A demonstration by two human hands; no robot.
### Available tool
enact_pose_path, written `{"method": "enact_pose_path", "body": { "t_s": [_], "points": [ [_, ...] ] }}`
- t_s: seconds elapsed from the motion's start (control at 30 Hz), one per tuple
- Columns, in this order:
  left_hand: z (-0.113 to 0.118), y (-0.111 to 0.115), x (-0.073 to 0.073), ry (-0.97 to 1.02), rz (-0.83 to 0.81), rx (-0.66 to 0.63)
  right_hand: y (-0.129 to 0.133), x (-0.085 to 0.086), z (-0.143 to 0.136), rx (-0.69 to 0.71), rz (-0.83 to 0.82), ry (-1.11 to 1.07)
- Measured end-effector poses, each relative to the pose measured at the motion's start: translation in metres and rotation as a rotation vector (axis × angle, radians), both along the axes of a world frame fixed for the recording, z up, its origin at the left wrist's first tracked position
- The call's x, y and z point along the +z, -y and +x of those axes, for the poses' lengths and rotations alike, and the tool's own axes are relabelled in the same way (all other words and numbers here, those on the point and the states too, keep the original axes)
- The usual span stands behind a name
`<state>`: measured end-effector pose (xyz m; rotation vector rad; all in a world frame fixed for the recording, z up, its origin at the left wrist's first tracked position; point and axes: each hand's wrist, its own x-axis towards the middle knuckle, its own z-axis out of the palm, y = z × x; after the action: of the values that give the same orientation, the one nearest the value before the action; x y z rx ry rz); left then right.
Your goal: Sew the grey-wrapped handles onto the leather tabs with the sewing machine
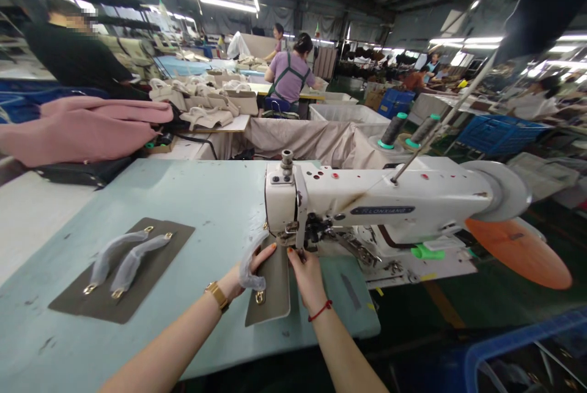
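A dark taupe bag panel (pixel 277 280) lies under the needle area of a white sewing machine (pixel 362 197). It carries a strap handle (pixel 247 261) wrapped in clear plastic with gold-coloured hardware at its ends. My left hand (pixel 236 280) is closed on the panel's left side, one digit stretched over its surface; the wrapped handle hides some of the fingers. My right hand (pixel 309 277) is closed at the panel's right edge, close to the presser foot, fingertips partly hidden. To the left on the table lie flat taupe panels (pixel 151 271) with two more plastic-wrapped handles (pixel 137 261).
The pale green tabletop (pixel 215 332) extends around the machine. Pink material (pixel 87 127) lies on a black item at the left. Thread cones (pixel 392 130) stand behind the machine. A blue bin (pixel 477 356) sits at lower right. A person (pixel 291 75) in purple works beyond.
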<state>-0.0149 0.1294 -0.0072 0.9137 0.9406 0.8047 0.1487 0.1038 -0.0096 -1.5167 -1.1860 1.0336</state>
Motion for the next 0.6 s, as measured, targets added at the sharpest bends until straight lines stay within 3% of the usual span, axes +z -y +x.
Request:
{"method": "enact_pose_path", "body": {
  "t_s": [0.13,0.33,0.6],
  "points": [
    [-0.004,0.002,0.006,0.109,-0.210,-0.102,-0.001,0.006,0.003,0.020,0.049,0.047],
    [0.010,-0.010,0.020,0.067,-0.169,-0.059,-0.003,-0.001,0.002,0.003,0.091,0.117],
    [0.009,-0.017,-0.001,0.070,-0.147,-0.104,-0.005,-0.005,0.004,0.023,0.099,0.108]
  ]
}}
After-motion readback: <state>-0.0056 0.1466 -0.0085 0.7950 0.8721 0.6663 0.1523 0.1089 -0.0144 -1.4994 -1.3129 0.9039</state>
